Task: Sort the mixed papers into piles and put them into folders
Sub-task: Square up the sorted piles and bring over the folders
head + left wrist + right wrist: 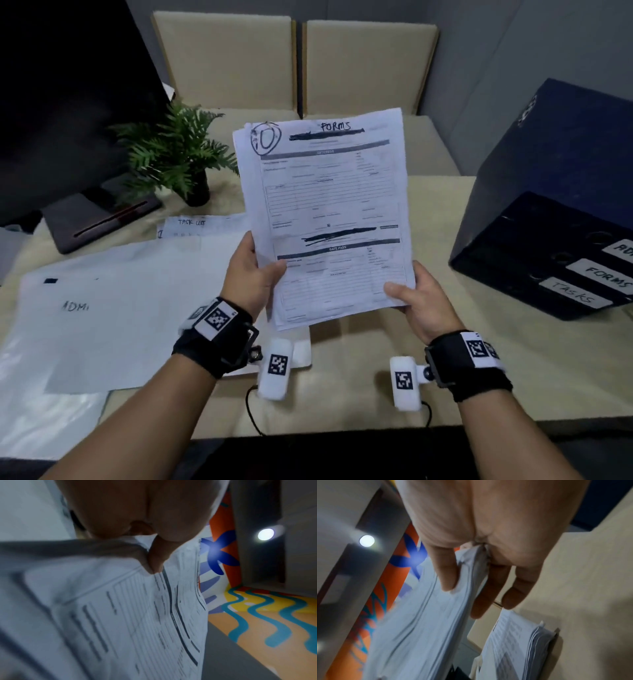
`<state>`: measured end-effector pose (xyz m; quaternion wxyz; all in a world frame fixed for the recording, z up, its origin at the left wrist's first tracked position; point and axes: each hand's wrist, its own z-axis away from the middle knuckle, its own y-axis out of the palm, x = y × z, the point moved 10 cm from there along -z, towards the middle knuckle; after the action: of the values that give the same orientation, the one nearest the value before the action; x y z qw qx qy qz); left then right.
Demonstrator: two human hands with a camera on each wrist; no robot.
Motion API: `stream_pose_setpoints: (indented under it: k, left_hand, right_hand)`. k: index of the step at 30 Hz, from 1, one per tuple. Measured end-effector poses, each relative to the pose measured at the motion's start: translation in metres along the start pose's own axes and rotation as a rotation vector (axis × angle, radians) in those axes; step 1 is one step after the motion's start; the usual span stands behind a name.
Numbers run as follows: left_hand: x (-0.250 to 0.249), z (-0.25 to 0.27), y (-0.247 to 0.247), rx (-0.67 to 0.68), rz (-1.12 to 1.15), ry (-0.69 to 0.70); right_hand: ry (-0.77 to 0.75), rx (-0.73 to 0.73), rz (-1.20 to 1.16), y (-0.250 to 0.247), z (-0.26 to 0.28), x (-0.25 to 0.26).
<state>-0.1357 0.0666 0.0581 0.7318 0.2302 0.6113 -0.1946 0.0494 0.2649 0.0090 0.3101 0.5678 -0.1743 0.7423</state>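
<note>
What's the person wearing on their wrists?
Both forearms are bare, with no sleeves. The left hand and right hand each have a black wrist strap carrying white tags with black square codes, plus a white rounded pod with a thin black cable.

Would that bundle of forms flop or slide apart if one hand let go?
Probably it would sag: the forms are thin paper, gripped by left hand and right hand at the bottom corners. The sheets' edges sit uneven, so they might slip apart.
</note>
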Motion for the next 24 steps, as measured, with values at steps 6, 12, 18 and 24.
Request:
stream_pose_setpoints:
  k: [6,12,18,24]
  left_hand:
    - [-0.014,0.030,-0.046,0.021,-0.117,0.128]
    - [0.010,0.043,0.000,0.067,-0.156,0.123]
    - [0.023,0.058,0.073,0.097,-0.319,0.177]
    - [0.085,0.061,0.113,0.112,-0.545,0.002]
  right_hand:
    - [-0.059,-0.004,0.012,0.047,0.017,0.011]
    - [-0.140,-0.289,0.120,0.000,0.051,0.010]
    - [-0.194,-0.565,0.154,-0.072,0.095,0.006]
    - [-0.031,-0.581,0.257,-0.128,0.100,-0.051]
